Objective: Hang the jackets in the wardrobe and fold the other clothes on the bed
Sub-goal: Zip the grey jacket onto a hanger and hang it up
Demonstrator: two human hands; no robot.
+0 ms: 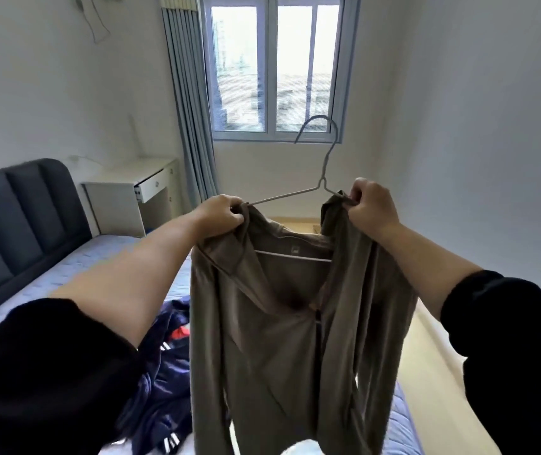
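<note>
My L hand (221, 213) & R hand (372, 205) pinch thin taupe jacket (279, 323) shoulders over grey wire hanger (325, 159); seat both evenly, hook centred.

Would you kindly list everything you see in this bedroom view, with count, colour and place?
jacket: one, taupe, held up centre on the hanger.
hanger: one, pale grey wire, inside the jacket's shoulders, hook upward.
navy clothes: one heap, navy with white stripes, on the bed, lower left.
bed: one, blue mattress, left.
headboard: one, dark grey, far left.
desk: one, white, drawer ajar, beside the headboard.
curtain: one, grey-blue, left of the window.
window: one, white-framed, back wall.
floor: pale wood, right.
left grip: one bare hand, black sleeve, holding the jacket's shoulder.
right grip: one, likewise, pinching the other shoulder.
</note>
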